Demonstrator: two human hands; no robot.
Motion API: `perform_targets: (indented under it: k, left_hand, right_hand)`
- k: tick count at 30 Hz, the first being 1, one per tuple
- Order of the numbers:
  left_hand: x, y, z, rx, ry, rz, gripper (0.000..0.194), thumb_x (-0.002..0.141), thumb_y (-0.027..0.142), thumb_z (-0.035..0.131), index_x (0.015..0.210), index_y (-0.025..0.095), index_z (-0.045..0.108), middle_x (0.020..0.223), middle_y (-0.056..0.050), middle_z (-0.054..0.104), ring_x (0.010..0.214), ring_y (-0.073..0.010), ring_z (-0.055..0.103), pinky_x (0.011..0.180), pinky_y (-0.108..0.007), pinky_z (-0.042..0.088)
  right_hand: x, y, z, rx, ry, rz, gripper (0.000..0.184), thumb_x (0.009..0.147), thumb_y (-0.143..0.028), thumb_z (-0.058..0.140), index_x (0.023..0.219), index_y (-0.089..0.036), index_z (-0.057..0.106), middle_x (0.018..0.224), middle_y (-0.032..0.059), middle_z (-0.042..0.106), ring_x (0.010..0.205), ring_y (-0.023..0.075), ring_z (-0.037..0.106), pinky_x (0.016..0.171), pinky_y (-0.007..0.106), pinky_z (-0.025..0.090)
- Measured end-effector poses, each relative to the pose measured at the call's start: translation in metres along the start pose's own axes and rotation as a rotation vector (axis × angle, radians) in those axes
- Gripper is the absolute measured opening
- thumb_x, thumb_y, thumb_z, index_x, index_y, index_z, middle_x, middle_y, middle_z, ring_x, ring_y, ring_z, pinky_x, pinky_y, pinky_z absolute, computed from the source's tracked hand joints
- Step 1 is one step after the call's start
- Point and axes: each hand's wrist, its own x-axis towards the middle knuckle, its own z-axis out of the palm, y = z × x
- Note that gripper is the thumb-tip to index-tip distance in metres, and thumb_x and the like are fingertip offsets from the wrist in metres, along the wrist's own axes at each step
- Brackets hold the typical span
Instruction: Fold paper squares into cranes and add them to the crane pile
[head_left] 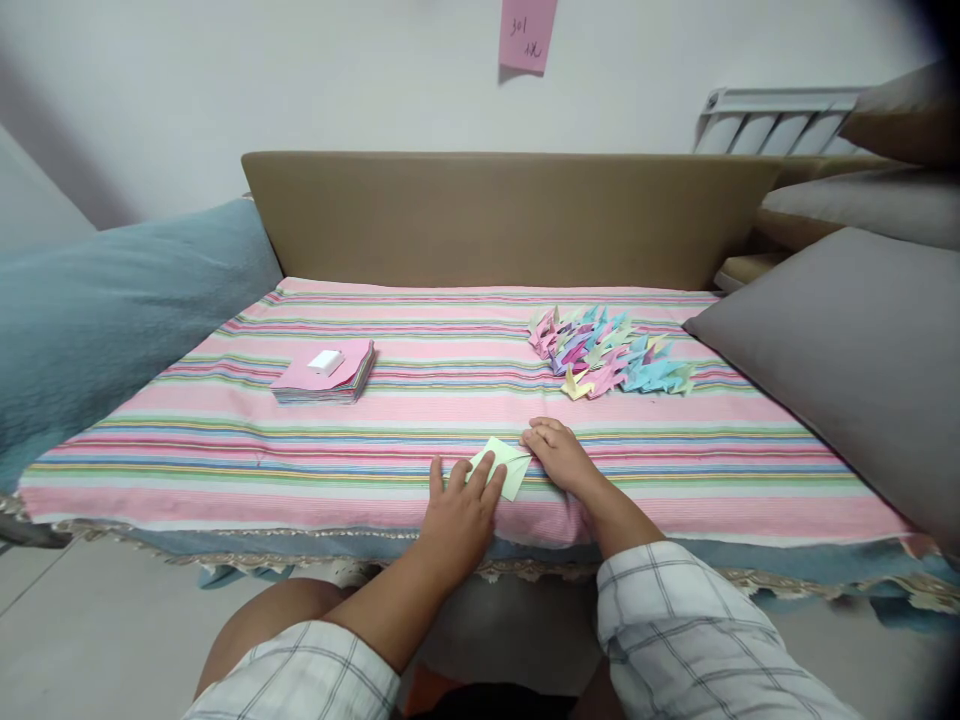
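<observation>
A pale green piece of folded paper [513, 468] lies on the striped cloth [420, 375] close to the front edge of the seat. My left hand [463, 505] rests on its left part with the fingers spread and stretched out. At the paper's right corner is my right hand [558, 453], its fingers curled together with the tips at that corner. The fingertips partly hide what they pinch, but the corner runs in to them. Some of the paper's left side is covered by my left fingers.
Several folded paper cranes [611, 352] in mixed colours lie at the back right. A stack of coloured paper sheets [324, 375] with a small white block [326, 362] on top sits at left. Grey cushions [847, 350] lean at right, and a blue-covered armrest [135, 300] bounds the left.
</observation>
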Motion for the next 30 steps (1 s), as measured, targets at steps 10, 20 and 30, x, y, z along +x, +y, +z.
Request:
perform_targets:
  k: [10, 20, 30]
  left_hand:
    - [0.0, 0.0, -0.001, -0.003, -0.021, -0.012, 0.056, 0.082, 0.029, 0.048, 0.136, 0.027, 0.038, 0.145, -0.005, 0.038, 0.117, -0.0302, 0.043, 0.103, -0.063, 0.02]
    - [-0.001, -0.001, -0.005, -0.067, -0.005, -0.004, 0.061, 0.077, 0.033, 0.058, 0.135, 0.028, 0.04, 0.145, -0.006, 0.037, 0.117, -0.0316, 0.043, 0.104, -0.063, 0.016]
    - [0.039, -0.017, -0.018, -0.312, 0.064, -0.236, 0.029, 0.09, 0.035, 0.041, 0.11, 0.033, 0.062, 0.124, -0.002, 0.058, 0.11, -0.0227, 0.052, 0.102, -0.052, 0.025]
  right_hand:
    - [-0.005, 0.007, -0.018, 0.139, -0.112, -0.072, 0.026, 0.064, -0.028, 0.071, 0.088, -0.019, 0.069, 0.121, 0.0098, 0.053, 0.116, 0.0226, 0.05, 0.102, 0.037, 0.033]
    - [-0.008, 0.002, -0.013, 0.031, -0.098, -0.155, 0.019, 0.078, -0.022, 0.058, 0.091, -0.02, 0.071, 0.12, 0.0096, 0.056, 0.115, 0.0205, 0.05, 0.1, 0.037, 0.036]
    - [-0.013, -0.01, -0.01, 0.19, -0.062, -0.145, 0.021, 0.082, -0.03, 0.051, 0.091, -0.02, 0.067, 0.093, 0.0043, 0.068, 0.088, 0.0182, 0.061, 0.081, 0.032, 0.045]
